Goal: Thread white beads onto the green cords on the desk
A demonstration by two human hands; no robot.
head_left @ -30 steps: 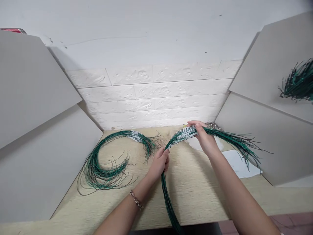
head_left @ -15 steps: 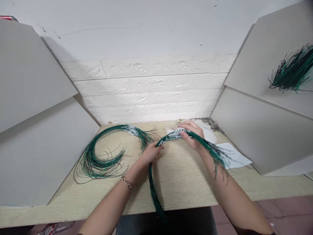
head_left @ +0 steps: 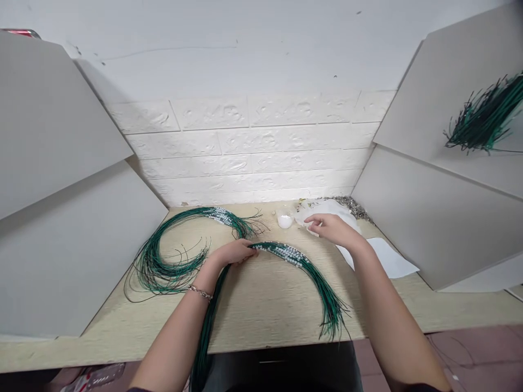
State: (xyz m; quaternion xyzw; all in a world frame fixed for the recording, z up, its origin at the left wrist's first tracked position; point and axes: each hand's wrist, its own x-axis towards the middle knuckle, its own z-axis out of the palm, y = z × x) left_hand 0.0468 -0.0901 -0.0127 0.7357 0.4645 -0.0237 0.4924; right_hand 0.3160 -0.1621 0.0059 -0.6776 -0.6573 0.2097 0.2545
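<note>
My left hand (head_left: 239, 251) is closed around a bundle of green cords (head_left: 316, 277) with rows of small white beads along its middle. One end of this bundle fans out to the right over the table, and the other hangs past the front edge. My right hand (head_left: 330, 227) holds nothing, its fingers apart above a crumpled white sheet (head_left: 345, 211). A small clear cup (head_left: 285, 219) with white contents stands left of those fingers. Another beaded bundle of green cords (head_left: 153, 245) lies curled at the left, close to my left hand.
Grey panels (head_left: 61, 245) flank the wooden table (head_left: 278, 316) on the left and right. Green cords (head_left: 486, 120) hang by the right panel. A white paper (head_left: 392, 258) and a heap of small shiny grey bits (head_left: 359, 209) lie at the right. Behind is a white brick-pattern wall (head_left: 245, 141).
My right hand has let go of the beaded cords and moved right. My left hand has carried the bundle left and lower, and its right end now droops onto the table. The cup is uncovered.
</note>
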